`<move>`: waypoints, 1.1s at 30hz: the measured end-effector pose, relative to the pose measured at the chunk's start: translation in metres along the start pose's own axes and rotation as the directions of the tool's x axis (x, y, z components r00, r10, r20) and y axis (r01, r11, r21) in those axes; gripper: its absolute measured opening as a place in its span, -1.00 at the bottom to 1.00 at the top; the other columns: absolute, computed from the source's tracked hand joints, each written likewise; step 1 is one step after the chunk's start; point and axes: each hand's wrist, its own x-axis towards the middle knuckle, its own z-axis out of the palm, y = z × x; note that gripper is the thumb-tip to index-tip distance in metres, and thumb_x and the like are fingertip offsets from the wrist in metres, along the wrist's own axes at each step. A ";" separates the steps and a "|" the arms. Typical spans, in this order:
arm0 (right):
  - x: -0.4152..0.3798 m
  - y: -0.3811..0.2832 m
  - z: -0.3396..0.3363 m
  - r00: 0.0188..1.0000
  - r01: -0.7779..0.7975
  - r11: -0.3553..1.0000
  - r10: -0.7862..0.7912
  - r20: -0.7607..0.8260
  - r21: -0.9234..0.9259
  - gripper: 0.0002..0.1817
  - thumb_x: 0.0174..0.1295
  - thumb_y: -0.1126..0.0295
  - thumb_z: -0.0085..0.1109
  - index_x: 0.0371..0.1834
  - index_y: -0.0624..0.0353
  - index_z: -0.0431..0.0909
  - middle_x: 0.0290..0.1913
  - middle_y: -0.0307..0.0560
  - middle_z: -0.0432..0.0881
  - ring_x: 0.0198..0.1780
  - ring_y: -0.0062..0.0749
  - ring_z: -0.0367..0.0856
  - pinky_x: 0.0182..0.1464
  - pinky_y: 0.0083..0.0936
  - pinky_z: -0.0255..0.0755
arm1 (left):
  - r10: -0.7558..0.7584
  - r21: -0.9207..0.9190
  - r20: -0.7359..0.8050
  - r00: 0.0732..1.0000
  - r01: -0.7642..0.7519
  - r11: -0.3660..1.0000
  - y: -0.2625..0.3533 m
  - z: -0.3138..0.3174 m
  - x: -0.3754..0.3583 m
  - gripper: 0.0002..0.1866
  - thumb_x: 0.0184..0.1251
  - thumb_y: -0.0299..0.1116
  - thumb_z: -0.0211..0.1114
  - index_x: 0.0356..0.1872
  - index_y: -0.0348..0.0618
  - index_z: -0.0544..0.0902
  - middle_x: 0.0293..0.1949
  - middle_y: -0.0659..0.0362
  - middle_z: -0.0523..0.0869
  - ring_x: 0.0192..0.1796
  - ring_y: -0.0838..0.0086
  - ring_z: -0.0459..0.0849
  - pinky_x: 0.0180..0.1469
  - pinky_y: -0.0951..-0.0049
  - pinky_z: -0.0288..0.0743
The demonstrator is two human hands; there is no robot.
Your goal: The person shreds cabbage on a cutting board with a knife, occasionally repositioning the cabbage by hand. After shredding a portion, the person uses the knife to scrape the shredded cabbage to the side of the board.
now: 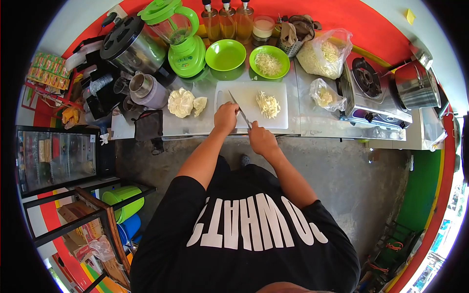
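My right hand (262,139) is closed round the handle of a knife (239,108), whose blade points up and to the left over a white cutting board (278,89). At the board's left part, my left hand (226,117) has its fingers drawn together beside the blade; whatever they hold, if anything, is too small to name. A pile of pale shredded vegetable (268,105) lies on the board, right of the knife. Left of the board sit a large pale cabbage piece (181,102) and a smaller piece (200,105).
Behind the board stand an empty green bowl (225,55), a green bowl with shreds (283,70) and a green blender (186,56). Plastic bags (318,61) and a gas stove (373,97) are to the right. A black pouch (148,125) lies near the front edge.
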 end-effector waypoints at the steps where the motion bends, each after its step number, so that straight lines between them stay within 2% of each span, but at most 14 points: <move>1: -0.001 -0.004 0.001 1.000 -0.011 1.000 0.011 0.006 0.001 -0.70 0.52 0.25 -0.04 0.06 0.31 0.35 -0.19 0.36 0.74 -0.10 0.30 0.75 -0.03 0.05 0.63 | -0.002 0.004 0.001 1.000 0.002 1.000 0.001 -0.002 0.000 -0.92 0.16 -0.57 0.24 -0.42 -0.12 0.64 -0.30 0.06 0.66 -0.17 0.05 0.69 -0.18 0.08 0.53; 6: -0.003 -0.010 0.020 0.999 -0.032 0.999 0.032 -0.003 -0.005 -0.72 0.48 0.36 -0.04 0.10 0.34 0.34 -0.17 0.35 0.75 -0.09 0.22 0.78 -0.05 -0.01 0.68 | 0.021 0.020 -0.035 0.999 -0.020 1.000 0.001 -0.002 -0.003 -0.91 0.12 -0.60 0.25 -0.42 -0.13 0.62 -0.31 0.07 0.65 -0.18 0.04 0.68 -0.19 0.08 0.53; 8: -0.003 -0.014 0.026 0.996 -0.086 0.996 0.086 0.006 -0.034 -0.71 0.46 0.40 -0.08 0.12 0.36 0.32 -0.18 0.34 0.76 -0.11 0.19 0.80 -0.07 -0.04 0.69 | 0.016 0.014 -0.016 1.000 -0.015 1.000 0.001 -0.004 -0.003 -0.90 0.10 -0.61 0.25 -0.43 -0.13 0.62 -0.31 0.06 0.65 -0.18 0.04 0.68 -0.19 0.08 0.54; 17: 0.003 -0.016 0.018 1.000 -0.024 0.999 0.024 -0.016 -0.037 -0.69 0.47 0.41 -0.11 0.16 0.37 0.29 -0.17 0.36 0.76 -0.10 0.18 0.80 -0.08 -0.06 0.69 | 0.047 -0.022 -0.052 0.998 -0.048 0.999 -0.001 -0.002 -0.006 -0.91 0.10 -0.62 0.23 -0.45 -0.16 0.62 -0.33 0.01 0.64 -0.20 -0.01 0.67 -0.19 0.07 0.53; 21: 0.007 -0.018 0.038 0.997 -0.065 0.998 0.064 -0.038 -0.018 -0.70 0.47 0.40 -0.12 0.14 0.37 0.31 -0.16 0.36 0.76 -0.09 0.18 0.80 -0.05 -0.06 0.69 | 0.075 -0.045 -0.084 0.994 -0.079 0.996 -0.008 0.003 -0.006 -0.91 0.11 -0.62 0.23 -0.45 -0.18 0.63 -0.35 -0.02 0.63 -0.22 -0.03 0.66 -0.20 0.06 0.52; 23: 0.013 -0.017 0.035 0.998 -0.057 0.998 0.057 -0.001 -0.040 -0.71 0.46 0.42 -0.09 0.13 0.38 0.32 -0.14 0.34 0.76 -0.07 0.17 0.80 -0.01 -0.05 0.68 | 0.072 -0.054 -0.100 0.992 -0.077 0.996 -0.007 0.003 -0.008 -0.92 0.11 -0.63 0.22 -0.46 -0.20 0.63 -0.36 -0.04 0.63 -0.24 -0.05 0.66 -0.20 0.04 0.52; 29: 0.010 -0.025 0.020 0.999 -0.024 0.999 0.022 -0.037 -0.033 -0.72 0.35 0.46 0.07 0.04 0.39 0.41 -0.12 0.37 0.75 -0.03 0.17 0.79 0.03 -0.10 0.67 | 0.048 -0.124 -0.129 0.991 -0.064 0.990 -0.008 0.006 -0.007 -0.93 0.13 -0.62 0.23 -0.46 -0.22 0.64 -0.34 -0.05 0.65 -0.23 -0.08 0.66 -0.18 0.03 0.54; 33: 0.008 -0.017 0.038 0.998 -0.048 0.999 0.048 -0.032 0.009 -0.75 0.33 0.47 0.09 0.00 0.37 0.44 -0.10 0.39 0.74 -0.02 0.19 0.78 0.04 -0.09 0.66 | 0.029 -0.144 -0.121 0.992 -0.046 0.989 -0.011 0.008 -0.011 -0.92 0.11 -0.65 0.25 -0.43 -0.24 0.63 -0.35 -0.06 0.61 -0.19 -0.04 0.64 -0.13 0.03 0.52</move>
